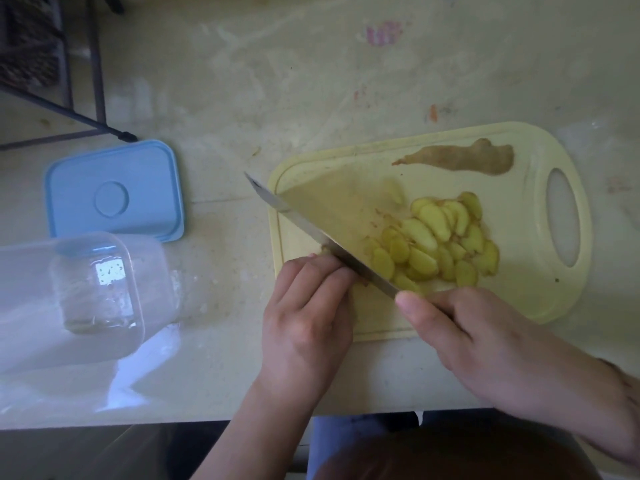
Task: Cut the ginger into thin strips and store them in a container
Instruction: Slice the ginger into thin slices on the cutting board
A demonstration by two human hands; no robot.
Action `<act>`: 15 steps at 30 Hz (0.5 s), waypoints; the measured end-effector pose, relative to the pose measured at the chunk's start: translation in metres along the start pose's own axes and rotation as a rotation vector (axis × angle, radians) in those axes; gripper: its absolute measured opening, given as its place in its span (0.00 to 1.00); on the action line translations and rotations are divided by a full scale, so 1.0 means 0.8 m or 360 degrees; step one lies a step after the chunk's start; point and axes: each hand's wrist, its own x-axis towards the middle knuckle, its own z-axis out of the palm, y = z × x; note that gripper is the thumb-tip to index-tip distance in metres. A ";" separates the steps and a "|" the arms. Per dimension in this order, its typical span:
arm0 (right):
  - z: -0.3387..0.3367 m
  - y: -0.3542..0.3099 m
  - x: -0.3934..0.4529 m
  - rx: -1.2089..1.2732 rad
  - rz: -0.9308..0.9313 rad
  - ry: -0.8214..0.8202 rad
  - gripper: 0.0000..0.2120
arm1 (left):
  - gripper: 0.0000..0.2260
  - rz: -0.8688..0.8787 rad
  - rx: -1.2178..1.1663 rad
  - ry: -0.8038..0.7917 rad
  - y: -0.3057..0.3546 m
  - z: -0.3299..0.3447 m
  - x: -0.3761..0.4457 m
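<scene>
stained pale desk (311, 81): one board (519, 299), one tub (69, 299), one lid (114, 192). my right hand (491, 348) grips one knife (311, 226); left hand (308, 317) fingers curl on ginger (325, 250).

Two bare forearms, no sleeves, watch or rings in view. Left hand (306, 320) and right hand (491, 344) ungloved, nails short and unpainted. Below the table (311, 81) edge, light blue trousers, partly hidden by something reddish-brown and blurred at the bottom of the frame.
</scene>
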 end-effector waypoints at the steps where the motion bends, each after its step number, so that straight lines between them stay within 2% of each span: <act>1: -0.002 0.001 -0.002 0.0012 0.0006 0.0018 0.33 | 0.08 0.0014 -0.0002 -0.0003 0.000 0.000 -0.001; 5: -0.007 0.001 -0.012 0.0003 0.0005 0.0075 0.35 | 0.07 0.0057 0.0149 0.0011 0.001 -0.001 -0.001; 15: -0.007 -0.003 -0.036 -0.0047 0.0049 0.0009 0.39 | 0.10 0.0015 0.0072 0.0014 -0.001 -0.008 0.000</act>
